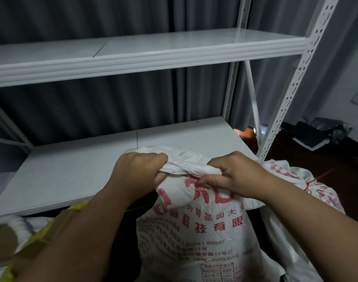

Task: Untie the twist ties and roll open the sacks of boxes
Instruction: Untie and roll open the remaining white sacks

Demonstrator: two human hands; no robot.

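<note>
Both hands were clamped on the bunched neck of the white woven sack (pixel 198 226) with red print — the left hand (pixel 139 174) with fingers curled over the gathered fabric from the left, the right hand (pixel 237 176) pinching it from the right between thumb and curled fingers. The sack stood just in front of the front edge of the lower shelf (pixel 88 171), its gathered top rising level with that edge. No tie could be made out on this neck; only a dark thread ran across the fabric between the hands.

To judge by the grip, the step in hand was working the mouth open. It would go best by pulling the two fistfuls apart evenly, then turning the rim outward and down in short rolls, shifting the grip round the mouth rather than dragging one side, since the woven plastic would likely be stiff and slippery.

Room was tight — the shelf edge lay close ahead of the knuckles and the upper shelf (pixel 174 51) hung above, so the motion should stay low and toward the body. To the right a second sack (pixel 324 192) leaned close by, its neck bound with a red tie (pixel 312 181). The perforated rack post (pixel 285 102) stood beyond the right hand.
</note>
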